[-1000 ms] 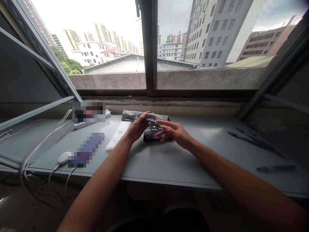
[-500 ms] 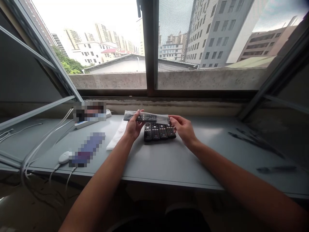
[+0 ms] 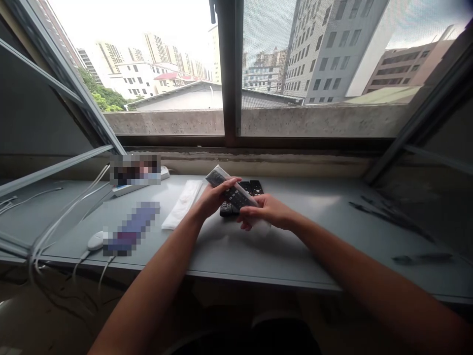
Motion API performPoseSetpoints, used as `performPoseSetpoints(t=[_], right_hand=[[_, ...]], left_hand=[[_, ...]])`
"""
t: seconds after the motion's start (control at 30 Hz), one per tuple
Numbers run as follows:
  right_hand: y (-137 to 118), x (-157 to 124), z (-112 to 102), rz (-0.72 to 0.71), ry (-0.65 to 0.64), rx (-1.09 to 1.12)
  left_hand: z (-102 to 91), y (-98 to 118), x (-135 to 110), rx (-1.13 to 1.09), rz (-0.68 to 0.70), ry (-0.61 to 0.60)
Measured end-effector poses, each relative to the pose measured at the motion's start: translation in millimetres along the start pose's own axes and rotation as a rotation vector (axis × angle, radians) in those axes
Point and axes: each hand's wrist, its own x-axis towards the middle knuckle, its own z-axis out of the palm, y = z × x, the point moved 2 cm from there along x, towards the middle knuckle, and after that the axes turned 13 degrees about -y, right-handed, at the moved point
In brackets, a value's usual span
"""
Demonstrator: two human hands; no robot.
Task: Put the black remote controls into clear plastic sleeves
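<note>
Both hands hold one black remote control in a clear plastic bag (image 3: 232, 193) above the grey desk (image 3: 258, 246). My left hand (image 3: 214, 197) grips its far end with fingers wrapped over it. My right hand (image 3: 264, 213) is closed round its near end, where the loose bag sticks out. The remote points away to the left. Under the hands a row of several black remotes (image 3: 251, 187) lies flat on the desk, partly hidden.
A white flat packet (image 3: 184, 203) lies left of the remotes. A power strip (image 3: 162, 174), white cables (image 3: 59, 222) and a white mouse (image 3: 95, 240) sit at the left. Dark pens (image 3: 391, 214) lie at the right. The window frame (image 3: 229, 74) rises behind.
The bagged remote was held crosswise above the row; it has now turned lengthwise, with my right hand drawn nearer and closed round its near end.
</note>
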Motion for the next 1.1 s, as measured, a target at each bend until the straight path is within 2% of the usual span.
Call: performPoseSetpoints(t=[0.07, 0.27, 0.43, 0.57, 0.7, 0.8, 0.97, 1.1], right_hand=[[-1.5, -1.7, 4.2, 0.048, -0.073, 0.019], [-3.2, -3.5, 5.1, 0.133, -0.176, -0.115], [2.7, -0.4, 5.3, 0.07, -0.204, -0.078], [3.5, 0.8, 7.6, -0.056, -0.094, -0.304], [5.3, 1.2, 8.7, -0.303, 0.071, -0.779], [9.0, 0.0, 7.0, -0.415, 0.183, -1.066], [9.8, -4.2, 1.1, -0.455, 0.326, -1.282], [6.3, -6.2, -4.0, -0.537, 0.488, -1.308]], left_hand=[[-0.8, -0.6, 0.2, -0.013, -0.01, 0.004], [1.8, -3.8, 0.8, -0.039, -0.067, -0.01], [0.7, -3.6, 2.8, -0.082, -0.044, 0.026], [0.9, -9.0, 4.4, -0.098, -0.107, 0.004], [5.5, -14.1, 3.3, -0.002, -0.187, -0.094], [10.7, -13.2, -0.1, 0.117, -0.228, -0.172], [14.1, -10.3, -4.0, 0.186, -0.214, -0.257], [15.1, -13.2, -5.3, 0.118, -0.219, -0.349]])
